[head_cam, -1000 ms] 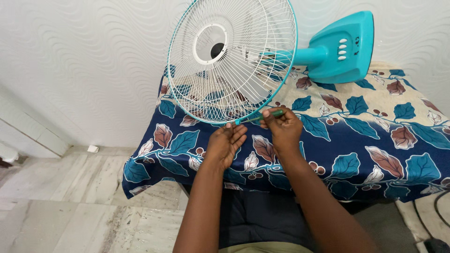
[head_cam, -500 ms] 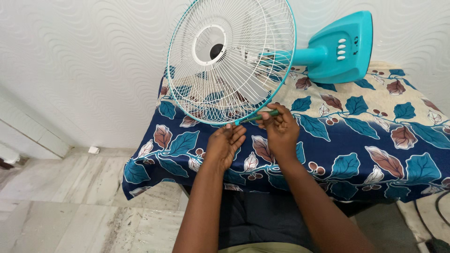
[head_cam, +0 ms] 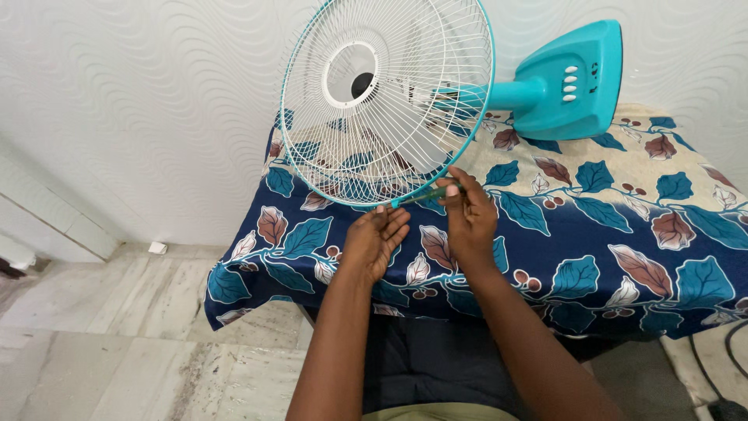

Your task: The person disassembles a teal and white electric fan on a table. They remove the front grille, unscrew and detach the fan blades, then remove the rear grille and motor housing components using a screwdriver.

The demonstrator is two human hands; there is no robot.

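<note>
Looking down from the head view, the only view here:

Fan: a teal table fan (head_cam: 436, 101) lies tipped on its side on the bench, its round guard facing the camera and overhanging the near left part of the cloth.
Guard: white wire grille (head_cam: 387, 97) with a teal rim; the rim's lowest point sits just above the two hands.
Base: the teal base (head_cam: 573, 78) with a row of small white buttons stands on edge at the far right, close to the wall.
Right hand: the right hand (head_cam: 470, 218) is closed around a slim green screwdriver (head_cam: 430, 193), fingers pinching the handle.
Screwdriver: it lies nearly level, tip pointing left and meeting the bottom of the guard's rim.
Left hand: the left hand (head_cam: 374, 240) is open, palm up, fingers loosely spread, holding nothing; its fingertips are just under the rim, beside the tool's tip.
Bench: covered by a cloth (head_cam: 608, 226) printed with blue, teal and brown leaves, dark blue at the near edge, cream farther back.
Wall: white, with a wavy embossed pattern (head_cam: 140, 93).
Floor: pale marbled tiles (head_cam: 117, 335) at lower left.
</note>
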